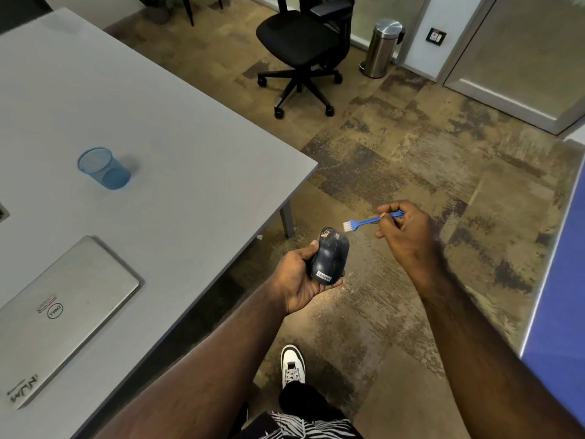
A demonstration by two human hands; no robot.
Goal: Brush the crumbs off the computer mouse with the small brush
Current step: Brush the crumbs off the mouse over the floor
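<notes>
My left hand [296, 280] holds a dark computer mouse [329, 256] over the floor, just past the table's corner. Pale crumbs lie on the mouse's far end, around the buttons. My right hand [408, 231] pinches the blue handle of a small brush [364, 221]. Its white bristles hover just right of the mouse's far end, apart from it or barely touching; I cannot tell which.
A grey table [177, 160] on the left carries a blue mesh cup [104, 167] and a closed silver laptop [60, 312]. A black office chair [300, 49] and a steel bin [383, 47] stand behind. A blue surface [560, 280] lies at right. Crumbs speckle the carpet below the mouse.
</notes>
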